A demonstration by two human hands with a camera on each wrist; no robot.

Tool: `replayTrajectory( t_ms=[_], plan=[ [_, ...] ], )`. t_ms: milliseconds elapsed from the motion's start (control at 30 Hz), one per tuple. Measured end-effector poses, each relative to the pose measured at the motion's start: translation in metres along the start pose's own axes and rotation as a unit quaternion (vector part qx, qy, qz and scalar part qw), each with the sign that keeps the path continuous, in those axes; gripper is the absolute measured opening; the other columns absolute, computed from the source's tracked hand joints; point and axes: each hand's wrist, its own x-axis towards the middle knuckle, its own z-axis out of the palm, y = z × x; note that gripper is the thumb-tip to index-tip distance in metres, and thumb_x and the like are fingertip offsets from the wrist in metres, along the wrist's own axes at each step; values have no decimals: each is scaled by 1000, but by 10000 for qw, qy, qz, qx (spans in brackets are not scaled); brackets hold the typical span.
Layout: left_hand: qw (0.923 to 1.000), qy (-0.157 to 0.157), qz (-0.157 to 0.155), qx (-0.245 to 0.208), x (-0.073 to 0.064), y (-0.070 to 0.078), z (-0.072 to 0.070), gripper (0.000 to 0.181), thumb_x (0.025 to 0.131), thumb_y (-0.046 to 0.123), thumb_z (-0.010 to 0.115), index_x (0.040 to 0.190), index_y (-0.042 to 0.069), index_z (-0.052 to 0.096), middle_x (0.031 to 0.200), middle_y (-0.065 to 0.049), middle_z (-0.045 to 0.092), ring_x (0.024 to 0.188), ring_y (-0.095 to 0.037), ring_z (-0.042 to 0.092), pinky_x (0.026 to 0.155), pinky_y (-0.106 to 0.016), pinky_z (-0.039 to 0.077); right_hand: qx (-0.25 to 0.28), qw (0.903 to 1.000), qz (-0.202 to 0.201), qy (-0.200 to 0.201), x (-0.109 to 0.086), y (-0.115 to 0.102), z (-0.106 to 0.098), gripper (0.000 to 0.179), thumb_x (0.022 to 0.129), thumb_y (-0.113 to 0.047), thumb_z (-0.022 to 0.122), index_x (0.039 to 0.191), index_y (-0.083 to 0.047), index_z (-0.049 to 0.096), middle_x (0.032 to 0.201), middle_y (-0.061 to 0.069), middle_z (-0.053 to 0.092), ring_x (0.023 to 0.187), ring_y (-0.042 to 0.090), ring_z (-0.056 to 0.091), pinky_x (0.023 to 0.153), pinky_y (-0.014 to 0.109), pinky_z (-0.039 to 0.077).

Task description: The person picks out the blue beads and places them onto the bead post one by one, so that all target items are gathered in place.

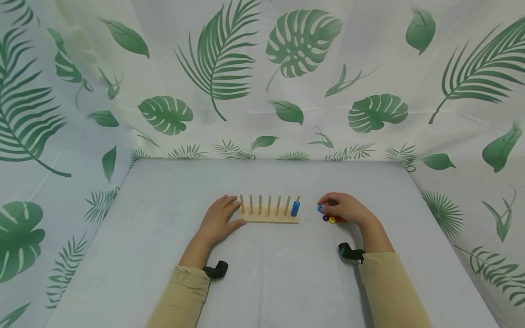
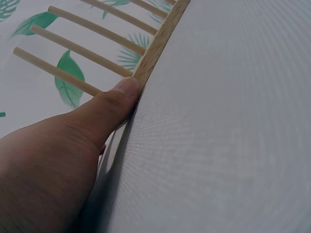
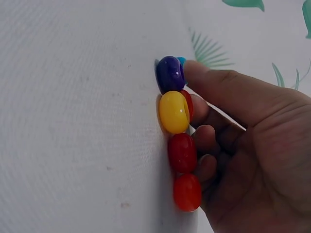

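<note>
A wooden peg board with several upright pegs lies on the table, and a stack of blue beads sits on its rightmost peg. My left hand grips the board's left end; in the left wrist view the thumb presses its front edge. To the right of the board, my right hand pinches a light blue bead, mostly hidden in the right wrist view. Close by its fingers lie a purple bead, a yellow bead and several red beads.
A white cloth covers the table. Behind and beside it hangs a white curtain printed with green leaves. A black wrist camera is on the left wrist, another wrist camera on the right.
</note>
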Motion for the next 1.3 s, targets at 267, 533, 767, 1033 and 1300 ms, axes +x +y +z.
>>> replayTrajectory(
  t_ms=[267,533,767,1033,1300],
  plan=[
    [10000,16,-12,-2,0,0,0,68,90,57,64,143,15,53,154,-6,44,149,-32,30,124,-51,24,-92,9997,-224,7,2,1,0,20,93,-25,70,112,-20,70,98,4,57,95,22,52,80,31,46],
    [10000,-12,-74,-42,0,1,-1,69,90,58,64,143,16,53,155,-5,43,150,-31,29,124,-51,23,-246,9994,-250,60,4,1,1,18,92,-25,70,108,-18,68,96,4,58,92,21,52,78,31,46],
    [10000,-48,-69,-4,0,1,-1,68,90,58,63,143,16,53,155,-6,43,150,-31,28,124,-51,23,-287,9994,-206,34,3,2,1,18,92,-29,70,107,-19,67,97,4,60,93,22,54,80,32,47],
    [10000,-23,-44,19,1,1,-1,67,90,57,63,142,17,54,155,-5,44,149,-31,29,124,-50,23,-197,9997,-70,150,-1,-2,-2,19,93,-35,69,107,-22,66,103,5,65,91,22,58,76,30,51],
    [10000,-32,-50,29,1,1,0,67,90,57,63,142,16,54,154,-6,44,149,-32,30,124,-50,23,-94,9975,-488,493,-15,-22,-8,22,95,-37,66,111,-21,65,101,6,66,83,20,60,67,30,52]
  ],
)
